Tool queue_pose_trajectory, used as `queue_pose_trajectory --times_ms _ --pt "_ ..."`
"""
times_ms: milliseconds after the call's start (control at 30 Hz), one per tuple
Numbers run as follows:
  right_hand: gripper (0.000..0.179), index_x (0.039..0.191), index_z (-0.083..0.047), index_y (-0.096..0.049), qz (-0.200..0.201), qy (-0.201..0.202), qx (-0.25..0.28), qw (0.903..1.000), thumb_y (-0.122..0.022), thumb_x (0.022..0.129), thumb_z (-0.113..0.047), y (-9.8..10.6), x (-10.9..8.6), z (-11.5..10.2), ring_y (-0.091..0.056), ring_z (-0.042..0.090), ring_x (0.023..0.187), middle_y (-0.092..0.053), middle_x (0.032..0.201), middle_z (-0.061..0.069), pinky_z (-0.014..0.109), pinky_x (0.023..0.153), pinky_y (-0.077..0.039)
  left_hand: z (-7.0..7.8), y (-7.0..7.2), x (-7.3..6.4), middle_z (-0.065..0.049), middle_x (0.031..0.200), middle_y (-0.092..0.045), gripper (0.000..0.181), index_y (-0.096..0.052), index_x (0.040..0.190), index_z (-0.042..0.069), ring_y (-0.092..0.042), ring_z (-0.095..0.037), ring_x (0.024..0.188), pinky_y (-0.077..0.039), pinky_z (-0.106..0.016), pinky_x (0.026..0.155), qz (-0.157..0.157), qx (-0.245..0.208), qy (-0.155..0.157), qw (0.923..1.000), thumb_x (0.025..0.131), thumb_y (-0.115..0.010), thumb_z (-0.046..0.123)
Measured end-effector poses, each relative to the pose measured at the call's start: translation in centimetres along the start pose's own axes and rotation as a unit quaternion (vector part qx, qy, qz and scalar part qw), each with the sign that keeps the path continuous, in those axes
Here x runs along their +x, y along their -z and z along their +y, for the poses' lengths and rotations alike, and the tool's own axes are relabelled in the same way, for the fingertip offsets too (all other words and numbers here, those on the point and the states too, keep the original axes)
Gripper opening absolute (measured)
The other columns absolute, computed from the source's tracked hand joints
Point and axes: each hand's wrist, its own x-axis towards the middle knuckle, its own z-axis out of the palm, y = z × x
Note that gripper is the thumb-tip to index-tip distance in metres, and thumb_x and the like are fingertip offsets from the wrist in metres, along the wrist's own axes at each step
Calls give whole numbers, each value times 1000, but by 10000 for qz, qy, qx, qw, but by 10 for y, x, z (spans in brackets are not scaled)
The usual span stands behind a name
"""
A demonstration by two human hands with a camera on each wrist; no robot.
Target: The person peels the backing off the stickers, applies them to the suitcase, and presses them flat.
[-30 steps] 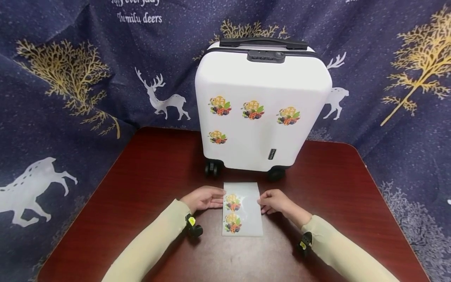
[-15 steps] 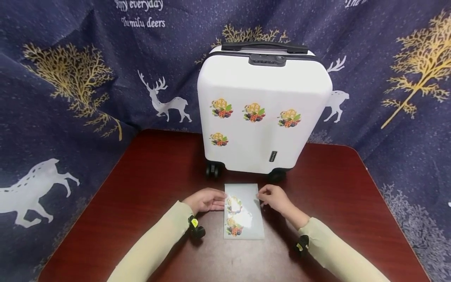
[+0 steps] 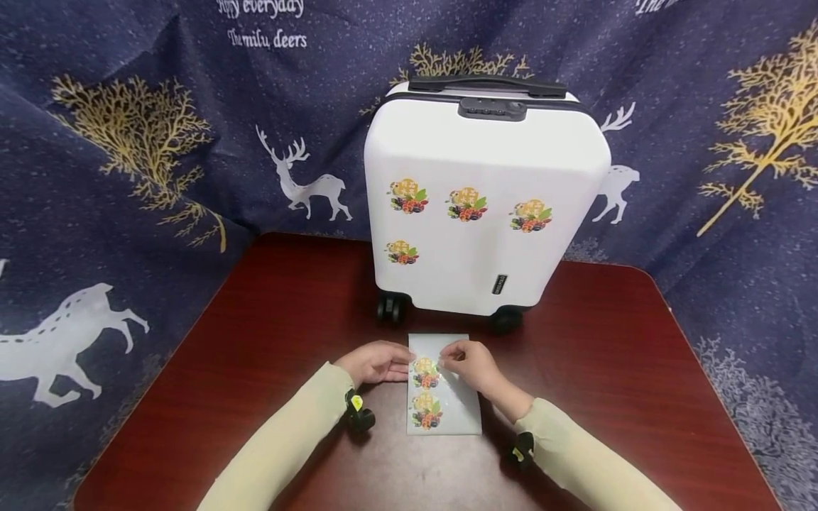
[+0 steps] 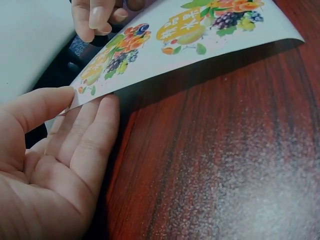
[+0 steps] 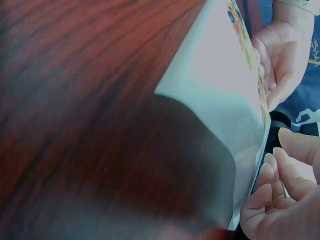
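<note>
A white sticker sheet (image 3: 455, 408) bears two colourful fruit stickers along its left side, an upper sticker (image 3: 426, 372) and a lower sticker (image 3: 426, 411). My left hand (image 3: 381, 362) pinches the sheet's left edge, thumb on top and fingers beneath, as the left wrist view shows. Over the sheet hovers my right hand (image 3: 473, 365), its fingertips by the right edge of the upper sticker. In the right wrist view, the right thumb and loosely bent fingers (image 5: 287, 172) stand apart with nothing seen between them. The sheet's edges bow up from the table.
Behind the sheet a white suitcase (image 3: 486, 142) stands upright on black wheels. Three fruit stickers make a row across its front, with another sticker (image 3: 402, 253) below the left one. The dark red table (image 3: 287, 305) meets a blue deer-patterned cloth (image 3: 224, 106) at the back.
My right hand has left the sheet's right edge and moved left over the sheet to the upper sticker. The left hand keeps its grip on the left edge. The head view has shifted slightly.
</note>
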Motion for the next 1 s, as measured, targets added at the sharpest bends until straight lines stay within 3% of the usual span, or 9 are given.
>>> queue_pose_trajectory --times_ms 200,1000 --pt "9 93 2 -76 -13 -7 -32 10000 -78 85 -2 -7 -2 -2 -58 10 71 -73 82 11 22 60 -48 1 1 0 -4 95 -73 40 -45 141 -11 -73 -15 94 -60 -40 104 2 66 47 10000 104 -54 3" --pt "11 93 2 -75 50 -23 -123 9999 -79 83 -2 -13 -1 -9 -57 9 66 -70 76 9 21 57 -46 1 1 0 -6 97 -74 38 -48 140 -10 -73 -17 96 -57 -41 107 -83 80 62 9999 105 -53 3"
